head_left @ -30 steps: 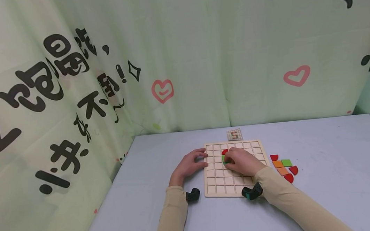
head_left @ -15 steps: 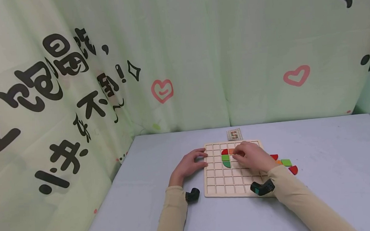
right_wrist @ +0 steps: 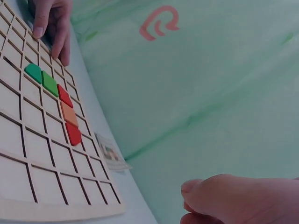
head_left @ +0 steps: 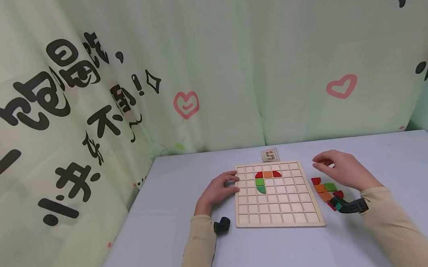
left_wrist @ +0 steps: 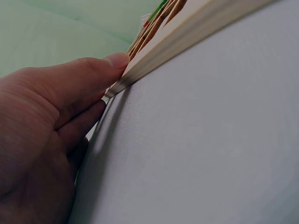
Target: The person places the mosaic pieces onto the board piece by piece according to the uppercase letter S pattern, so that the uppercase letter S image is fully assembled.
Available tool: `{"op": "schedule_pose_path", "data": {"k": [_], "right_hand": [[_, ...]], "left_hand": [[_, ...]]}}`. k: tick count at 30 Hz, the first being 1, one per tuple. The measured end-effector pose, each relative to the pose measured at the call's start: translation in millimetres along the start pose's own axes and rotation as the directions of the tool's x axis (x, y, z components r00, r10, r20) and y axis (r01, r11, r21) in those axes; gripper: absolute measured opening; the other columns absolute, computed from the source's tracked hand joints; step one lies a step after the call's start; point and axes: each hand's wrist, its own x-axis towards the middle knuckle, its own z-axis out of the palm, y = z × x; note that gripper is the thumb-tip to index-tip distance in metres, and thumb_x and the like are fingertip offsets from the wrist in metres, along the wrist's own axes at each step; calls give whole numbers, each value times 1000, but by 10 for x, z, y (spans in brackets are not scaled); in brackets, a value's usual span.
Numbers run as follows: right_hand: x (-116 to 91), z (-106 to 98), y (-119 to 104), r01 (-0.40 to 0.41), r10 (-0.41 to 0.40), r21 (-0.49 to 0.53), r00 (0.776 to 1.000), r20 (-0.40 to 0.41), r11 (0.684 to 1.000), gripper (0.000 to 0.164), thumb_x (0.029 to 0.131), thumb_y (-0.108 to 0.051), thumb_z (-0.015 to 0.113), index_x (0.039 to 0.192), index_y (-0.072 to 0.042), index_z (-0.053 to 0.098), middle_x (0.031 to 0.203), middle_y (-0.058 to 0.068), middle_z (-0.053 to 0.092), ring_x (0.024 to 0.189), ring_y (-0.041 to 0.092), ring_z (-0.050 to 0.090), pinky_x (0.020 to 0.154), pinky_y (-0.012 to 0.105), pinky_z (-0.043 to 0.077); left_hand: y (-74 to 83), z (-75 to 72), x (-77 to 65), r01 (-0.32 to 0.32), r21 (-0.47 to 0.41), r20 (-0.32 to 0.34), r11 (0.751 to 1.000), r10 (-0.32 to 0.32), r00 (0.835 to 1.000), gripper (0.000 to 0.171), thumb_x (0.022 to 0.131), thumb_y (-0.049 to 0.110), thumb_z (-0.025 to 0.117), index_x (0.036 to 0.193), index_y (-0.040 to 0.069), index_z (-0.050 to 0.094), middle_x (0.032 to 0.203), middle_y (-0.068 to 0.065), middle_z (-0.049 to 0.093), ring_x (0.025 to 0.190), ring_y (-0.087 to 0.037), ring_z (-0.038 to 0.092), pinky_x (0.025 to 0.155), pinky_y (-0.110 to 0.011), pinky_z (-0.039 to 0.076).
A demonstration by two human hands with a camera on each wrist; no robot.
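A wooden grid board (head_left: 276,211) lies on the table. In its upper part sit a red rounded tile (head_left: 259,174), an orange square tile (head_left: 268,174), a second red rounded tile (head_left: 276,173), a light green square tile (head_left: 259,182) and a dark green rounded tile (head_left: 261,189). My left hand (head_left: 218,191) touches the board's left edge; in the left wrist view its thumb (left_wrist: 105,67) rests on the rim. Over the loose tiles on the right, my right hand (head_left: 343,169) hovers with loosely bent fingers and nothing visible between them.
Several loose tiles lie right of the board, among them an orange one (head_left: 320,188) and a green one (head_left: 330,187); the right wrist camera (head_left: 348,205) partly covers them. A small pattern card (head_left: 270,154) lies behind the board. A printed curtain (head_left: 225,68) hangs behind the table.
My right hand has left the board and moved right, above the loose tiles. The orange and second red tiles, earlier hidden by it, now show in the top row. My left hand has stayed put.
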Motion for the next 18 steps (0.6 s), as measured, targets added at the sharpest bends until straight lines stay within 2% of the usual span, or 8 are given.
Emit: {"op": "schedule_pose_path", "data": {"k": [6,10,14,18], "right_hand": [[-80,-15,165,-62,62,-7,997,52,998,41,95,-25,68,121,7,65,111,22,67,99,36,60,83,54,56],[-106,11,244,-55,57,-20,990,129,998,40,92,-25,71,120,4,66,106,15,68,95,28,61,76,42,57],[-109,43,297,-44,39,13,967,253,999,37,91,-24,73,119,0,67,100,4,67,88,19,60,71,32,53],[-101,85,336,-61,41,51,945,325,997,29,90,-18,73,113,-2,69,96,2,67,77,16,59,67,30,52]], "left_hand": [[4,-5,-5,2,-7,-2,1000,-2,1000,39,92,24,73,127,9,67,153,-1,50,147,-25,38,122,-46,32],[4,-1,-5,1,-6,4,1000,-1,1000,39,92,24,73,128,9,67,153,-2,49,147,-25,38,122,-46,32],[-3,4,-2,3,0,5,1000,-3,1000,38,92,23,73,128,9,67,154,-2,49,148,-25,38,122,-45,32],[-7,4,4,5,-4,-3,1000,-5,1000,38,92,23,73,128,9,68,153,-2,50,147,-24,38,122,-45,31]]}}
